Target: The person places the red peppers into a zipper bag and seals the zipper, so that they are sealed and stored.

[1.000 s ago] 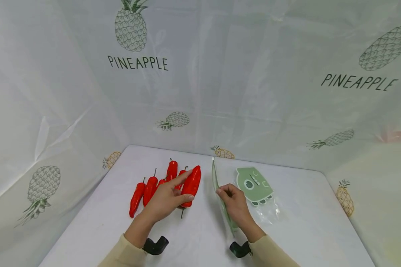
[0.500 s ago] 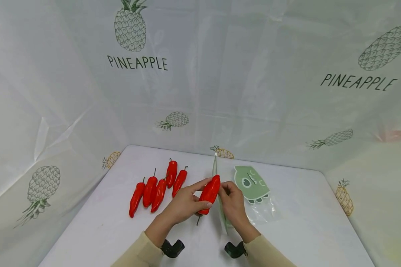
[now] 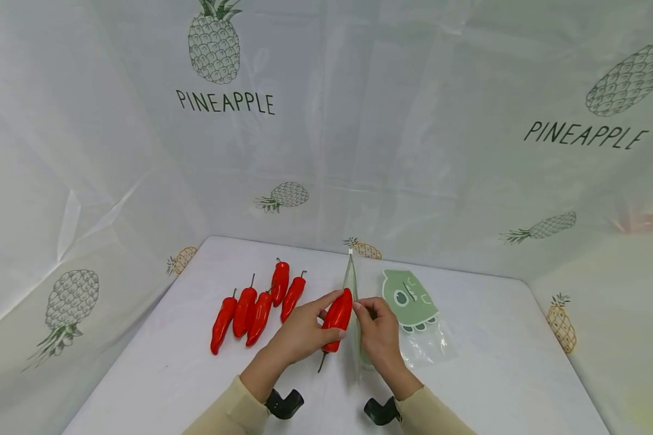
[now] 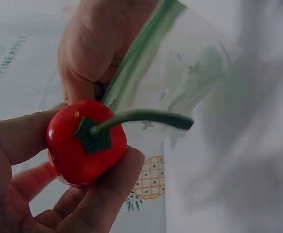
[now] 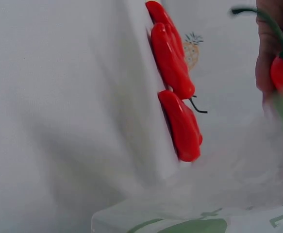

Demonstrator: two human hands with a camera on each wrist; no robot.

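My left hand (image 3: pixel 300 333) grips a red chili pepper (image 3: pixel 337 323) between thumb and fingers, its green stem (image 4: pixel 146 116) pointing toward me. Just to the right, my right hand (image 3: pixel 382 333) pinches the edge of a clear zip bag (image 3: pixel 350 275) with a green band and green print, held upright on its side. The pepper's tip overlaps the bag's edge in the head view. From the left wrist, the bag appears behind the pepper's stem, and the right fingers are partly hidden behind the pepper. Several more red chili peppers (image 3: pixel 259 317) lie left of my left hand.
A second clear bag with a green cartoon face (image 3: pixel 410 299) lies flat right of my right hand. White sheeting printed with pineapples (image 3: pixel 288 194) hangs behind and beside the white table (image 3: pixel 500 362).
My left hand has carried the pepper rightward, away from the other peppers and up to the bag. The right hand has shifted slightly, and the bag has turned a little.
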